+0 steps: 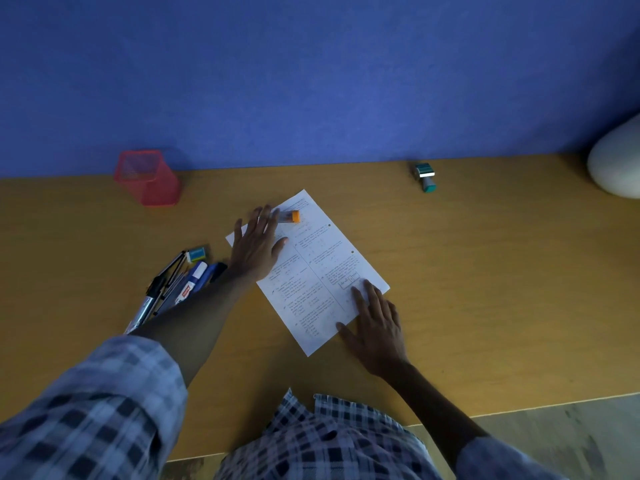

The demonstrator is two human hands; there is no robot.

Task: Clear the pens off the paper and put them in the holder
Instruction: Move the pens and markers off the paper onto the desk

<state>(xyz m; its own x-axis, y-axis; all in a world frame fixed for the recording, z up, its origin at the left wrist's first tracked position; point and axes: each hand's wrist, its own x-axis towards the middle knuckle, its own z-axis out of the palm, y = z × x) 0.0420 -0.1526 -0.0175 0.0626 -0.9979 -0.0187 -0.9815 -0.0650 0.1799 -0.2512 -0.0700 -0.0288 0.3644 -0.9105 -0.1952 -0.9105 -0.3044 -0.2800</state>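
A printed sheet of paper (313,268) lies tilted on the wooden desk. My left hand (256,245) rests flat on its upper left part, fingers spread, fingertips beside a small item with an orange cap (290,216) lying on the sheet's top corner. My right hand (375,323) presses flat on the paper's lower right edge, holding nothing. A bunch of pens and markers (169,289) lies on the desk left of the paper, partly hidden under my left forearm. The red mesh holder (147,178) stands upright at the back left, and looks empty.
A small blue eraser (196,253) lies beside the pens. A teal stamp (426,176) sits at the back right. A white rounded object (616,161) is at the far right edge. A blue wall (311,81) backs the desk (485,271).
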